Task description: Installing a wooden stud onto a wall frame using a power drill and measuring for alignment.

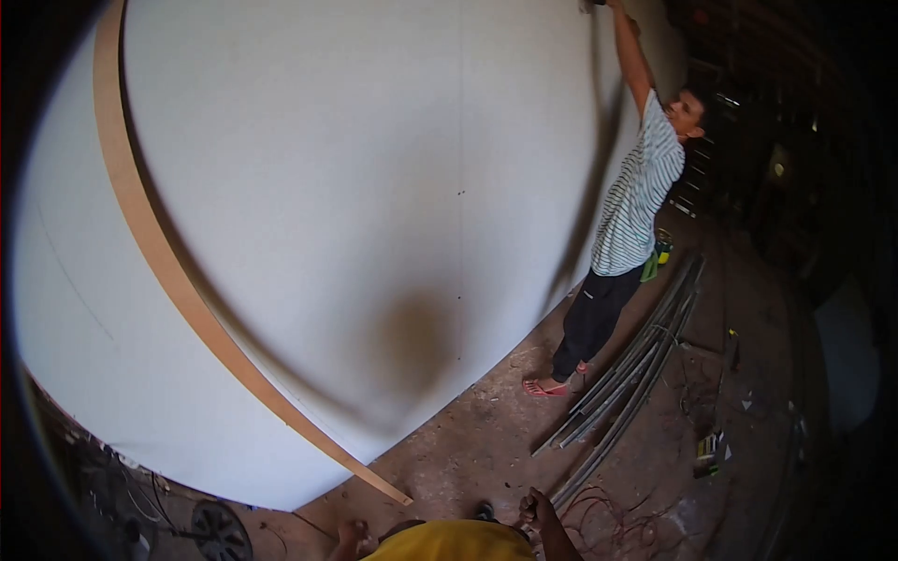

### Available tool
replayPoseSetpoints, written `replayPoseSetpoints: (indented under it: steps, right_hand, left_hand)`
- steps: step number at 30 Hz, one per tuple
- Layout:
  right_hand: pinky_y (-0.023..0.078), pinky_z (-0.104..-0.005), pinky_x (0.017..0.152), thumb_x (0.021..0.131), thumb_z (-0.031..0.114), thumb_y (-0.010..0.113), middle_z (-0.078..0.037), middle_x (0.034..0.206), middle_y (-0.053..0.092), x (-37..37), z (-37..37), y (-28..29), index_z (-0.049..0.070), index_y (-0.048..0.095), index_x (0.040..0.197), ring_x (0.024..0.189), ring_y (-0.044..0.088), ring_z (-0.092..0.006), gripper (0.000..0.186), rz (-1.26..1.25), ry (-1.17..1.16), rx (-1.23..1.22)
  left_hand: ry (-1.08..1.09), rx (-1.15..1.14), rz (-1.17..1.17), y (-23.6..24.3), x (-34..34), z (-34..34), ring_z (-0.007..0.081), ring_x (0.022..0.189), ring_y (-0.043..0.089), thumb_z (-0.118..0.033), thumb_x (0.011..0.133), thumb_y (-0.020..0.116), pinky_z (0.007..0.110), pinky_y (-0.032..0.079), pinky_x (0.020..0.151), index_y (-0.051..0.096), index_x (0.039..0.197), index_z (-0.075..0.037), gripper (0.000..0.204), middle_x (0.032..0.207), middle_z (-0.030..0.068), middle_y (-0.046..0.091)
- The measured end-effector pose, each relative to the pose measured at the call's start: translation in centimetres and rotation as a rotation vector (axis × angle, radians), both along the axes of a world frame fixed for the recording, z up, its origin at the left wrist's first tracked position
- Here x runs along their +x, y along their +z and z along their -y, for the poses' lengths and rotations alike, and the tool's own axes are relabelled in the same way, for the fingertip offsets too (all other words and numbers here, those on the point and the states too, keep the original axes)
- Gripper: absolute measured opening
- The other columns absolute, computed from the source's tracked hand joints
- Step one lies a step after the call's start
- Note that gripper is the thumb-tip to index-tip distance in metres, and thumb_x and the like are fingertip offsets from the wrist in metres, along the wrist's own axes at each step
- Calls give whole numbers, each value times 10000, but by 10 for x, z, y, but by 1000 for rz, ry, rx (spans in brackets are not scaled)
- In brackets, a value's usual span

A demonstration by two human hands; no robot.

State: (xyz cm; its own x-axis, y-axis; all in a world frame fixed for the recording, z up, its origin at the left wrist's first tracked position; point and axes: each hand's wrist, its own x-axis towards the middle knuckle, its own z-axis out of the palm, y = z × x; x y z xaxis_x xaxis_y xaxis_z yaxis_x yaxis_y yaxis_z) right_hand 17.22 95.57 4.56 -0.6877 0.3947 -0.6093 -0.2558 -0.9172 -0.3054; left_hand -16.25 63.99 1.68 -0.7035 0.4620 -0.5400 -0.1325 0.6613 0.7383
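Probably for support, the brown strip (178, 273) leans on the white panel (374, 140) at left, my right hand (537, 510) curled fingers-in, my left hand's (352, 536) fingers I cannot tell.

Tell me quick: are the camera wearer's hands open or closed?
Left hand: cannot be told, too small and dim.
Right hand: looks closed; whether it holds anything cannot be told.

top (449, 542): yellow (only part of it shows) | forearms (559, 542): bare | hands (537, 510): bare
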Motion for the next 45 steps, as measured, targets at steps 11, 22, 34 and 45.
replayPoseSetpoints:
  steps: [11,22,34,45]
  right_hand:
    - [279,-320,360,793,391,460,-31,442,401,71,-54,-103,127,388,475,372,332,-174,419,332,156,47]
    - [249,-236,278,826,361,380,-32,484,432,-30,1,13,114,424,526,314,309,-124,391,111,183,192]
    - [207,-216,291,840,348,381,2,504,409,-48,73,24,128,399,558,320,266,-95,358,313,7,38]
    - [213,-212,294,849,351,349,10,507,424,-38,122,15,128,419,571,321,300,-93,364,342,-51,1]
  left_hand:
    - [632,558,274,58,-18,-104,201,566,550,-148,768,494,290,439,462,534,788,-57,101,695,74,539]
    - [669,591,-480,225,-144,-80,57,424,363,-231,749,572,211,301,369,516,894,20,296,470,-8,402]
    - [-66,433,-731,258,-233,-81,90,533,495,-150,751,571,250,420,529,595,862,-32,164,627,91,580]
    - [65,449,-492,290,-246,-28,67,718,484,-129,798,529,226,411,667,567,902,46,207,769,31,592]
